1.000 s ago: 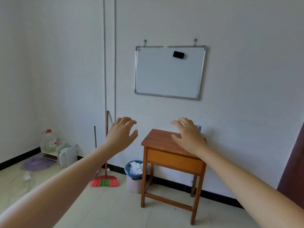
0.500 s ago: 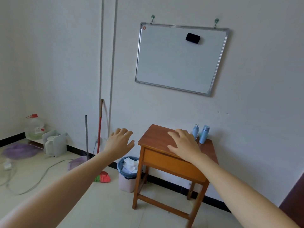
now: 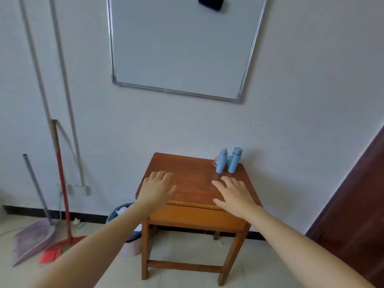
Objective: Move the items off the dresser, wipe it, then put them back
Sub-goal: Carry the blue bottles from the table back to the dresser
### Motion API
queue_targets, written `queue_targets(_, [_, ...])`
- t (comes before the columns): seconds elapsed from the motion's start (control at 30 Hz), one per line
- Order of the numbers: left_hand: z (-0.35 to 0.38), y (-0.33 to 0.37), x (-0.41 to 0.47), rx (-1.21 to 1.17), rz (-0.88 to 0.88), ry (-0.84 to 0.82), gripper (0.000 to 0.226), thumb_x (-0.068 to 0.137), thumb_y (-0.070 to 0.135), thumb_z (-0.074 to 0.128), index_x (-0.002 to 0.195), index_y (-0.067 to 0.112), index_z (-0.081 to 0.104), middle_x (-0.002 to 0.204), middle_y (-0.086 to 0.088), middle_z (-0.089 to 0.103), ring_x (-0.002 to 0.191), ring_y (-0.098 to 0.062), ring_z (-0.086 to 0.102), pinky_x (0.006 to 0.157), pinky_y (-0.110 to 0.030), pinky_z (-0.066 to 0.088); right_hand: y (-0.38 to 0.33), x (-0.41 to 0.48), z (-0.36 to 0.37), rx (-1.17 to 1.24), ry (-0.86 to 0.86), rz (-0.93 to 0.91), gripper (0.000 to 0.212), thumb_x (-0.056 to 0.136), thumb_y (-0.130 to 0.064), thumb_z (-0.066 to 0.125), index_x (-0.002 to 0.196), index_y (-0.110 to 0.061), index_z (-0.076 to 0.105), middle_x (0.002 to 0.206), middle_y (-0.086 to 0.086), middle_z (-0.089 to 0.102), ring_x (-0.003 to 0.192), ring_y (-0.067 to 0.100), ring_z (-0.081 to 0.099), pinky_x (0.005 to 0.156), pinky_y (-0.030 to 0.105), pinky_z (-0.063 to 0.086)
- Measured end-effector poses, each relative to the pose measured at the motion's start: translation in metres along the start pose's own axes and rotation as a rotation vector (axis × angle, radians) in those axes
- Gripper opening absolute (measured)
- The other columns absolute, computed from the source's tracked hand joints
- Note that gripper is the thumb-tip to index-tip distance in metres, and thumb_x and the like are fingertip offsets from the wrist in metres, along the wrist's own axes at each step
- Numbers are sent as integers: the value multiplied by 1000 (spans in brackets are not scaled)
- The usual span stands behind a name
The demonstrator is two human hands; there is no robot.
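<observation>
A small brown wooden dresser [image 3: 193, 183] stands against the white wall. At its back right corner stand a blue pump bottle [image 3: 221, 162] and a blue capped bottle [image 3: 234, 160], with a small pinkish jar [image 3: 216, 161] partly hidden behind them. My left hand [image 3: 156, 189] is stretched out over the dresser's front left, fingers relaxed and empty. My right hand [image 3: 234, 195] reaches over the front right, fingers spread, a short way in front of the bottles. Whether the hands touch the top I cannot tell.
A whiteboard [image 3: 182, 46] hangs above the dresser. A bin [image 3: 122, 213] with paper sits left of the dresser's legs. A red broom [image 3: 62, 204] and a dustpan [image 3: 33, 242] lean at the left wall. A dark door [image 3: 357, 204] is at the right.
I have come closer to the dresser and the view has tipped down. Both hands have moved forward over the dresser top; the left hand came in from beside it.
</observation>
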State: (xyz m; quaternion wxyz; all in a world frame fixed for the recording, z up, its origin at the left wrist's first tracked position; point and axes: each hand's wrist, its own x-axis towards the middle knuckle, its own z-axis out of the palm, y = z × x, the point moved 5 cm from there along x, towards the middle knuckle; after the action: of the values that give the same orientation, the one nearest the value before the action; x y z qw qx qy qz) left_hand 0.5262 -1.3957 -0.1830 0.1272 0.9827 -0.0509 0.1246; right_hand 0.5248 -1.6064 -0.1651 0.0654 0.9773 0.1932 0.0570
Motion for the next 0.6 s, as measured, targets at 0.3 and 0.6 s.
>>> queue_targets(0.3, [107,94,132,-5,206,-108,47,96,40,33,139,20,32,142,0,36,131,-21,31,104,-35,28,168,67,68,45,-53,246,61,91,-48,41,144,-24,18,145,7,29,132,26,30,105,39,28])
queue_targets(0.6, [148,148,266,-37,173,-113,96,58,57,-4,134,19,41,133,-1,46,123,-23,39,96,-34,33,287,165,107,178,-74,309,61,91,-43,45,143,-23,20,139,8,36,128,26,34,101,38,32])
